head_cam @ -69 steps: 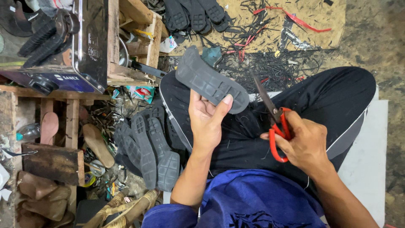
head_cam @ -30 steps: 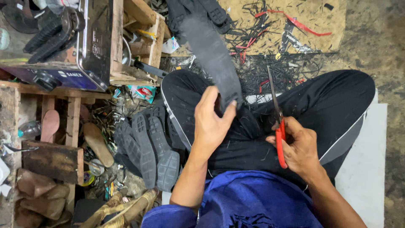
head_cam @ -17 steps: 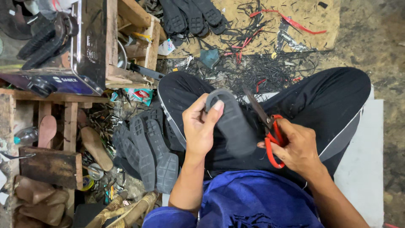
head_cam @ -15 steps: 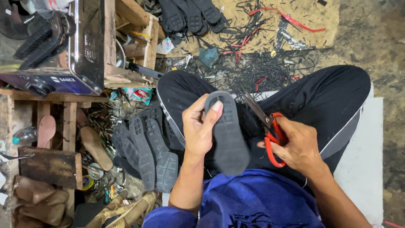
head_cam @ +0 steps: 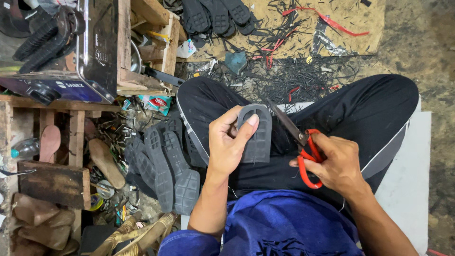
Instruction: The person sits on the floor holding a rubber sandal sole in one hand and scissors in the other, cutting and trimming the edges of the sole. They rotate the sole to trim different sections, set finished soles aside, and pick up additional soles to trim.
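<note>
My left hand (head_cam: 228,142) grips a dark grey rubber shoe sole (head_cam: 257,132) over my lap, holding it nearly end-on so only its rounded tip and tread show. My right hand (head_cam: 337,166) holds red-handled scissors (head_cam: 299,142) beside it, fingers through the loops. The blades point up and to the left, and their tip lies close to the sole's right edge. I sit cross-legged in black trousers (head_cam: 369,114) and a blue shirt (head_cam: 279,223).
A stack of grey soles (head_cam: 166,166) lies by my left knee. More soles (head_cam: 213,16) and black and red rubber trimmings (head_cam: 294,76) cover the floor ahead. Wooden shelving (head_cam: 142,47), a metal box (head_cam: 90,47) and wooden shoe lasts (head_cam: 102,161) stand at the left.
My left hand has turned the sole from stretched out away from me to drawn in over my lap. The scissors have stayed in my right hand, shifting slightly toward the sole.
</note>
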A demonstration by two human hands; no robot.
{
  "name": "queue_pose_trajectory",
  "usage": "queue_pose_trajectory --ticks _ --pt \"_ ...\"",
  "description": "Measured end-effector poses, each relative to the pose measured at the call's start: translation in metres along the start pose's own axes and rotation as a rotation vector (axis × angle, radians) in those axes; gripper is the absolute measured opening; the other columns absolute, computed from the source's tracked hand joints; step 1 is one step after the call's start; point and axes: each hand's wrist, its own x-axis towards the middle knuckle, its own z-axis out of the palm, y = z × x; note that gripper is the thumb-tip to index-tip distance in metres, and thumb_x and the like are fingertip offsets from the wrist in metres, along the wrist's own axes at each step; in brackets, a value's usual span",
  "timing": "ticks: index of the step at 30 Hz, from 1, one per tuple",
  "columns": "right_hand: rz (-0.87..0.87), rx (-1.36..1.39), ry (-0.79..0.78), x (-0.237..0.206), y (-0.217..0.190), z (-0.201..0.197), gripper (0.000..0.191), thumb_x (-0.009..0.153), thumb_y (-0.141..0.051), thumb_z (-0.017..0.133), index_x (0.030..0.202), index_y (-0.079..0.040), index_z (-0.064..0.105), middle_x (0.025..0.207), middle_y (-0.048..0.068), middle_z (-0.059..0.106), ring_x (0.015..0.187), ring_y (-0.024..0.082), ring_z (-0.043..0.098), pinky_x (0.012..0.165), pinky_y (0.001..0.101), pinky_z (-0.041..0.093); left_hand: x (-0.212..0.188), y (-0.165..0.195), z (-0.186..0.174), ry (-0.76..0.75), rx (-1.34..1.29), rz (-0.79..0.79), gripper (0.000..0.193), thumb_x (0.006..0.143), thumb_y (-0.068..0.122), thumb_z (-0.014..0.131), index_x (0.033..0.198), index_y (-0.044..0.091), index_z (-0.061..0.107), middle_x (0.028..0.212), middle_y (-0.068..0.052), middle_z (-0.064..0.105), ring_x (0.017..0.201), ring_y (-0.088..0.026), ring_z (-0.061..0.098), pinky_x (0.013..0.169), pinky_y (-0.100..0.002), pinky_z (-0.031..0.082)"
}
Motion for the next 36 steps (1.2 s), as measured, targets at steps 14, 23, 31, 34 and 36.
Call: queue_pose_trajectory --ticks 14,23,31,34,36 --pt "0.329 0.364 -0.145 -0.008 0.018 0.016 0.039 0.071 -0.023 0.088 0.101 -0.004 0.072 0.061 0.0 0.06 0.05 0.007 0.05 0.048 0.0264 0.043 0.0 0.005 0.023 0.046 0.127 0.368 0.029 0.098 -0.01 0.067 0.126 -0.002 0.069 0.129 -0.009 0.064 0.118 -0.014 0.064 0.101 -0.026 0.055" --pt "0.398 0.647 -0.207 -0.017 0.026 0.023 0.036 0.078 -0.022 0.083 0.106 -0.003 0.072 0.063 0.002 0.059 0.052 0.006 0.049 0.048 0.0254 0.041 0.004 0.014 0.018 0.069 0.582 0.548 0.04 0.084 -0.012 0.073 0.119 0.009 0.074 0.121 -0.007 0.068 0.116 -0.025 0.065 0.102 -0.035 0.054" --pt "0.404 1.428 -0.046 -0.008 0.018 0.035 0.039 0.103 -0.034 0.057 0.126 -0.002 0.058 0.097 0.013 0.073 0.063 0.011 0.059 0.061 0.025 0.049 -0.003 -0.002 0.03 -0.041 0.641 0.572 0.044 0.077 -0.01 0.075 0.115 0.011 0.075 0.12 -0.006 0.068 0.116 -0.029 0.064 0.111 -0.041 0.055" --pt "0.514 1.51 0.047 0.004 0.021 0.04 0.04 0.101 -0.034 0.057 0.126 -0.003 0.058 0.097 0.006 0.066 0.072 0.011 0.064 0.063 0.0257 0.051 -0.01 -0.015 0.04 -0.147 0.602 0.545 0.046 0.076 -0.009 0.077 0.117 0.011 0.074 0.121 -0.006 0.067 0.12 -0.029 0.064 0.118 -0.044 0.053" --pt "0.595 1.432 0.073 0.007 0.025 0.04 0.034 0.099 -0.027 0.06 0.122 -0.003 0.056 0.104 0.003 0.066 0.087 0.008 0.067 0.074 0.0257 0.055 -0.017 -0.025 0.042 -0.206 0.59 0.514 0.047 0.076 -0.009 0.077 0.119 0.011 0.072 0.125 -0.007 0.065 0.124 -0.03 0.063 0.121 -0.046 0.049"
